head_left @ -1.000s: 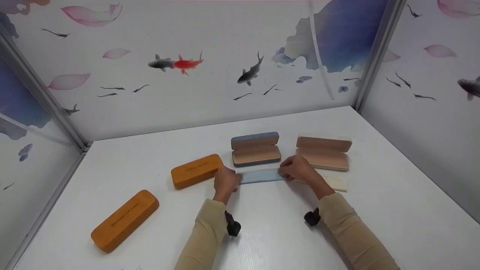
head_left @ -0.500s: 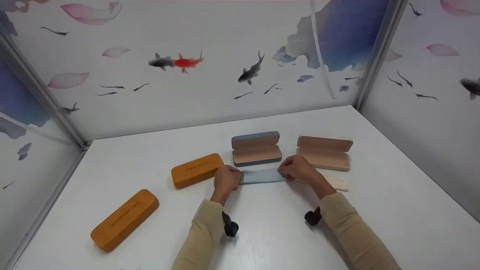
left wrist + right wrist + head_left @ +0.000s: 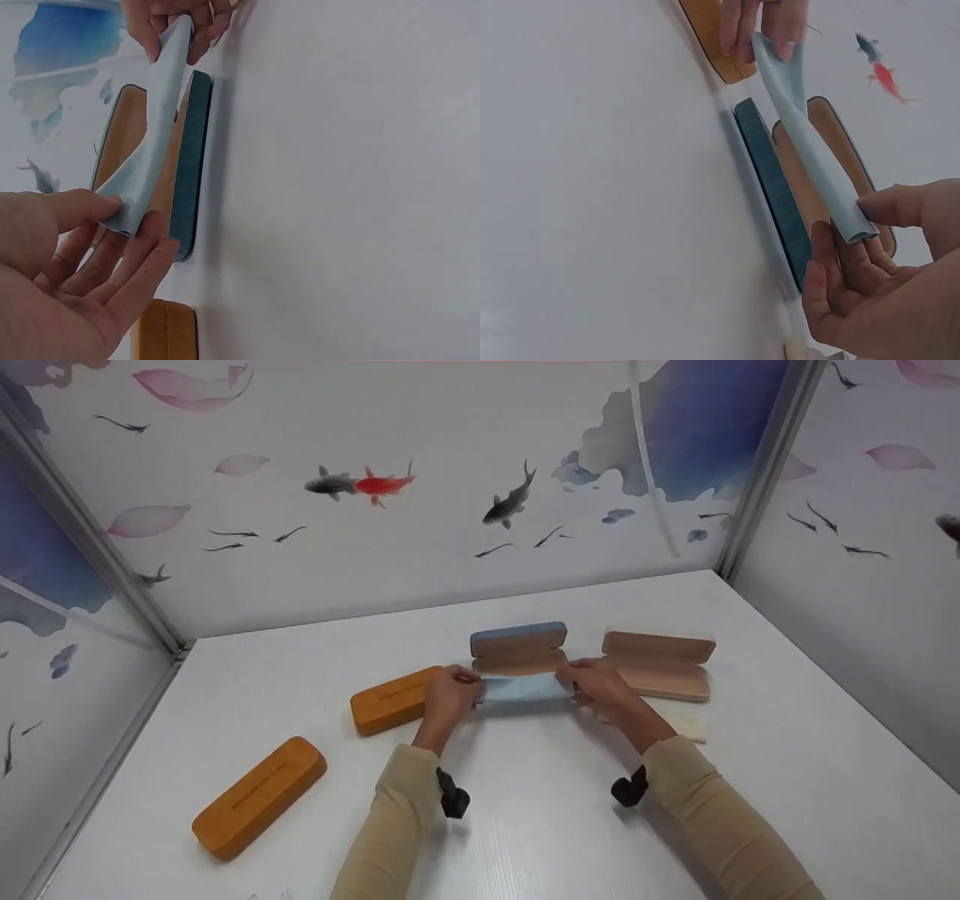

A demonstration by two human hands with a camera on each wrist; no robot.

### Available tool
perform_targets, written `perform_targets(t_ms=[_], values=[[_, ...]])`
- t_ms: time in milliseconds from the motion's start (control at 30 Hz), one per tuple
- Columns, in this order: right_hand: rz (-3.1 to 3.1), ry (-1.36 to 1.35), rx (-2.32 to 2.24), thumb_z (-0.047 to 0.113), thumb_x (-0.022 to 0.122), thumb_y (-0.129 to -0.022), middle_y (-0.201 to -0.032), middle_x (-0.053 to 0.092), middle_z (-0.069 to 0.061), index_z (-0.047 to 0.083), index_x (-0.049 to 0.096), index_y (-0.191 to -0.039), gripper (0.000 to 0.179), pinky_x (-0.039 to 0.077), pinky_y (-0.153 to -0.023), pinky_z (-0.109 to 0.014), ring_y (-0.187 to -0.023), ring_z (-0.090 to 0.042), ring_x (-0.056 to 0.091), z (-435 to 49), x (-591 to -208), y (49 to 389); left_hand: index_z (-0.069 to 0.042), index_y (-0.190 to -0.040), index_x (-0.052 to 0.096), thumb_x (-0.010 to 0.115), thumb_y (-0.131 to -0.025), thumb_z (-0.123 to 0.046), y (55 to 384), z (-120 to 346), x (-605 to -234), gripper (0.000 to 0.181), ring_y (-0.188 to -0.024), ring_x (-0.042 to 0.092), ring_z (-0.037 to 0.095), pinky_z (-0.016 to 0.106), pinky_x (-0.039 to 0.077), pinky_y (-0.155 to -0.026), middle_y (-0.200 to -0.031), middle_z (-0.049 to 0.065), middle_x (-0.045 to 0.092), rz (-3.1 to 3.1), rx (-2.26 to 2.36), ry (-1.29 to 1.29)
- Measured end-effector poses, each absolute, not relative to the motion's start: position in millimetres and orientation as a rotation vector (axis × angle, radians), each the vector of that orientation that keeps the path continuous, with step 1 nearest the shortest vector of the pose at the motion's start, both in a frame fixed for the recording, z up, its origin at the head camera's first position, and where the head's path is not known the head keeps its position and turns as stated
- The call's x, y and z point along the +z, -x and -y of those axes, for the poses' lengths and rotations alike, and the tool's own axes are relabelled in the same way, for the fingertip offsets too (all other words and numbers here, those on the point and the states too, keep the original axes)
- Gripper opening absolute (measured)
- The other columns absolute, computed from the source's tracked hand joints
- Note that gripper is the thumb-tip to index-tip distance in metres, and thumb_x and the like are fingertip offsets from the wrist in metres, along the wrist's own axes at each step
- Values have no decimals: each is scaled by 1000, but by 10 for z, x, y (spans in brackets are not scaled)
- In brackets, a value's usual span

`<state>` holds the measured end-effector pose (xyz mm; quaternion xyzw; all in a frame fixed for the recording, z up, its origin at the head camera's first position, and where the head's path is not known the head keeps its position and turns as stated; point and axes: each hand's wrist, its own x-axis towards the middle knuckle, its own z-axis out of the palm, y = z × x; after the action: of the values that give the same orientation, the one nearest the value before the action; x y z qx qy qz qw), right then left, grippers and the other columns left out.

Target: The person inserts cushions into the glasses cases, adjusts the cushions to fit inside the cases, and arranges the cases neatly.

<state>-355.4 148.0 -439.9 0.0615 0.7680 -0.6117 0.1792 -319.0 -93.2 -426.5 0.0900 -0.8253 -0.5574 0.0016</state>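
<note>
A folded light blue cloth (image 3: 521,688) is stretched between both hands, lifted off the table. My left hand (image 3: 448,696) pinches its left end between thumb and fingers, and my right hand (image 3: 600,688) pinches the other end. In the left wrist view the cloth (image 3: 154,142) sags slightly along its length, and the left thumb presses on its near end. Right behind it stands the blue glasses case (image 3: 519,640), lid up, its tan inside partly covered by the cloth. The right wrist view shows that case (image 3: 776,184) just beyond the cloth.
An open cream glasses case (image 3: 660,664) stands to the right, with a folded cream cloth (image 3: 688,726) in front of it, partly behind the right forearm. Two closed orange cases, one beside the left hand (image 3: 390,703) and one nearer (image 3: 261,797), lie on the left.
Both hands have raised the light blue cloth from the table and moved it away from the body, so that it now overlaps the front of the blue case.
</note>
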Motion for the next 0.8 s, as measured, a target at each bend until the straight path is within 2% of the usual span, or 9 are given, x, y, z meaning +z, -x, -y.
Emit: perform_targets(t_ms=[133, 367, 500, 667, 800], values=[[-2227, -164, -1716, 25, 59, -100, -148, 48, -16, 1, 47, -144, 52, 43, -115, -43, -136, -30, 47, -1483, -4323, 3618, -2, -107, 71, 69, -92, -7, 3238, 917, -4193, 15, -76, 63, 18, 25, 60, -72, -100, 14, 71, 2545, -1763, -271], [-2299, -185, -1749, 24, 64, -98, -133, 56, -13, 1, 55, -134, 44, 53, -103, -37, -115, -23, 54, -1419, -4272, 3676, 0, -110, 73, 68, -93, -6, 3292, 930, -4153, 18, -82, 67, 20, 29, 61, -77, -105, 16, 72, 2488, -1807, -339], [-2333, -213, -1761, 25, 67, -97, -129, 59, -13, 0, 56, -133, 45, 54, -100, -35, -110, -21, 58, -1389, -4300, 3699, 2, -109, 73, 67, -93, -3, 3313, 942, -4175, 19, -82, 68, 21, 29, 62, -76, -104, 17, 73, 2446, -1814, -331], [-2273, -287, -1822, 16, 63, -97, -133, 55, -14, 0, 54, -135, 43, 53, -101, -34, -110, -21, 54, -1359, -4277, 3772, 2, -108, 73, 66, -92, -2, 3350, 911, -4216, 18, -79, 67, 19, 28, 61, -74, -101, 18, 73, 2443, -1779, -308], [-2225, -345, -1872, 8, 59, -95, -140, 51, -16, 0, 52, -138, 44, 54, -102, -32, -110, -22, 53, -1331, -4240, 3841, 2, -109, 73, 65, -93, -2, 3394, 863, -4241, 18, -83, 68, 21, 30, 62, -78, -105, 18, 74, 2409, -1787, -336]])
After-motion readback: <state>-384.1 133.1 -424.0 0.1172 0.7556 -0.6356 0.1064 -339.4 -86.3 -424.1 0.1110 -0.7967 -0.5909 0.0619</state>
